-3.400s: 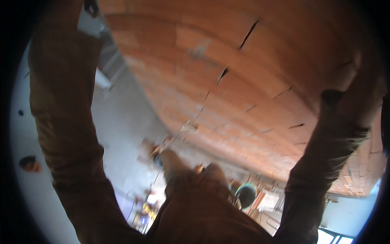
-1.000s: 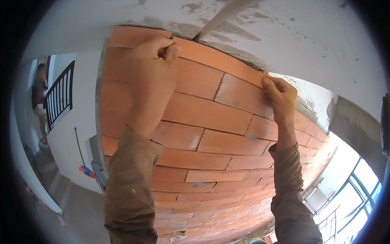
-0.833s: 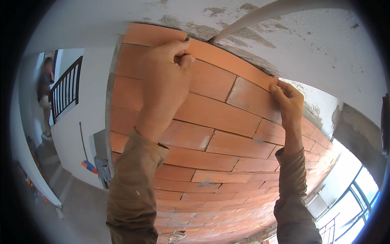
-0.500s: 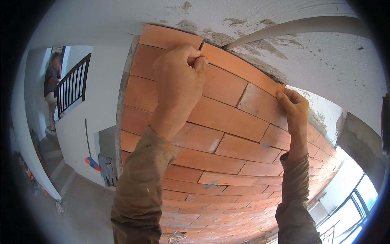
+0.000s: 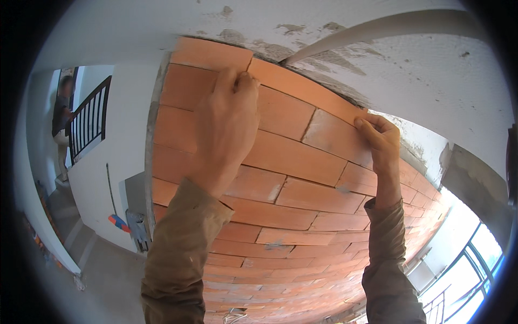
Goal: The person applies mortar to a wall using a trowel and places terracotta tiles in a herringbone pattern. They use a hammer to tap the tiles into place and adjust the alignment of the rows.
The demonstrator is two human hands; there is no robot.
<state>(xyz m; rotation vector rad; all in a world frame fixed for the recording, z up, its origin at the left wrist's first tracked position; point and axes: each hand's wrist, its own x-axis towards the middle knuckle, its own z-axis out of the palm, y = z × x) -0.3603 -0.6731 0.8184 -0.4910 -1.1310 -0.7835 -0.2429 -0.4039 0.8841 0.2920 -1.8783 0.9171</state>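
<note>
A long, thin orange clay tile (image 5: 307,83) lies in the top row of the tiled wall, just under the ceiling. My right hand (image 5: 382,143) pinches its right end between thumb and fingers. At its left end, my left hand (image 5: 227,127) is closed with the fingers curled, just below the joint with the neighbouring top tile (image 5: 210,53). Whether these fingers hold anything is hidden. Under both hands run staggered rows of orange tiles (image 5: 299,156) with thin dark joints; a paler, dusty tile (image 5: 329,132) sits left of my right hand.
A rough, mortar-stained ceiling (image 5: 410,65) with a curved pale strip (image 5: 372,31) hangs close above. At left, a person (image 5: 63,119) stands on stairs behind a dark railing (image 5: 91,119). A blue and red object (image 5: 120,223) is low at left; a bright window (image 5: 475,259) is at right.
The dark gap at the tile's left end has narrowed to a thin line. My left fingers have shifted slightly down from the joint. The view has swung a little, moving the wall left.
</note>
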